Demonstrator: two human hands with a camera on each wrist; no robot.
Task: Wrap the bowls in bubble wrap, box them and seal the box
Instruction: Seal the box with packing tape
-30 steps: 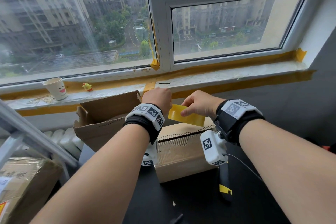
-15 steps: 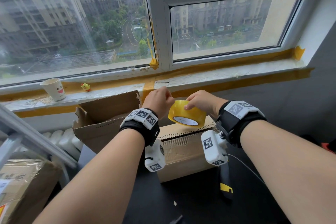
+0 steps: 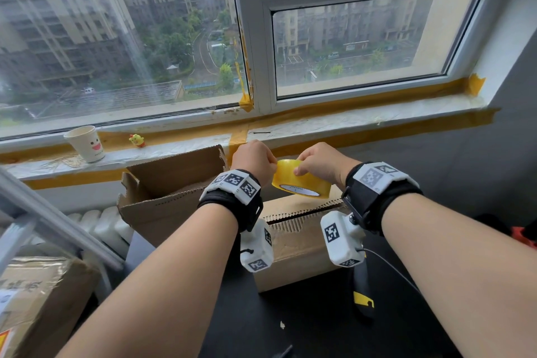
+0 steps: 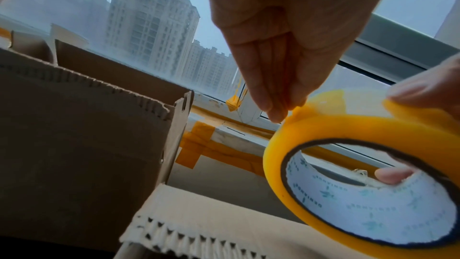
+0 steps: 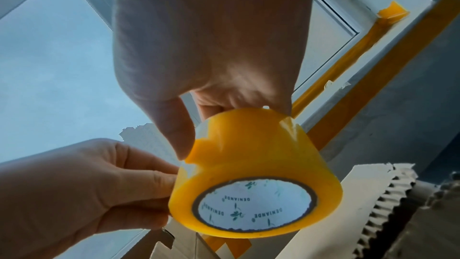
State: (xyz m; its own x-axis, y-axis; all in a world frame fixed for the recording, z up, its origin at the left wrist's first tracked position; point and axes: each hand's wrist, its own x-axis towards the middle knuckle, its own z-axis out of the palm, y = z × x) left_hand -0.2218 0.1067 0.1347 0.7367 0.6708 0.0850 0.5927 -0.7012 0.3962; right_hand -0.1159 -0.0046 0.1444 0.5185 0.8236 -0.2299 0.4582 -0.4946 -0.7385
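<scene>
A yellow tape roll point(image 3: 302, 180) with a white printed core point(image 5: 254, 204) is held above the cardboard box point(image 3: 296, 256). My right hand point(image 3: 299, 170) grips the roll, thumb on the outer face and a fingertip point(image 4: 390, 174) inside the core. My left hand point(image 3: 273, 167) pinches the loose tape end point(image 4: 296, 110) at the roll's upper edge. The box stands on the black table; its near flap point(image 3: 293, 206) lies folded down and its left flap point(image 3: 174, 177) stands up. The bowls and bubble wrap are hidden.
A black and yellow utility knife point(image 3: 363, 296) lies on the black table point(image 3: 290, 322) right of the box. On the taped window sill point(image 3: 348, 122) stand a paper cup point(image 3: 85, 144) and a small yellow toy point(image 3: 136, 140). Another cardboard box point(image 3: 35, 299) sits at lower left.
The roll has tilted from edge-on until its white core faces me. My left fingers have closed onto the tape end at its rim. Both hands stay above the box.
</scene>
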